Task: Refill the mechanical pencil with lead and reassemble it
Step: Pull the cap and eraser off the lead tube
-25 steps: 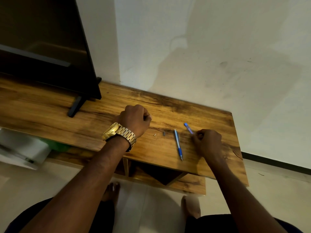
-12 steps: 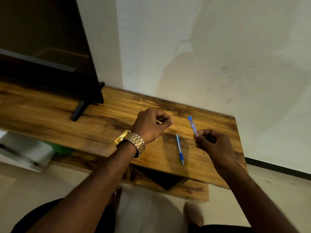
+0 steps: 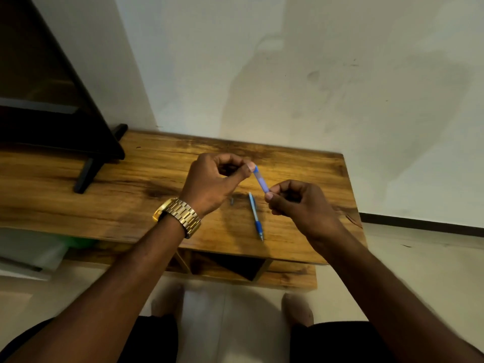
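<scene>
A slim blue lead tube (image 3: 261, 181) is held above the wooden table (image 3: 131, 189) between both hands. My right hand (image 3: 296, 203) pinches its lower end. My left hand (image 3: 214, 182), with a gold watch on the wrist, pinches its upper end with thumb and forefinger. The blue and clear mechanical pencil (image 3: 256, 216) lies on the table below, tip pointing toward me. A small dark part (image 3: 231, 201) lies just left of the pencil.
A black TV (image 3: 52, 100) stands on its foot (image 3: 85, 176) at the table's left. The wall runs close behind the table. The table's right edge is near my right wrist. My bare feet are on the floor under the front edge.
My right hand lifted the blue tube off the table. My left hand rose from the table and closed its fingertips on the tube's upper end.
</scene>
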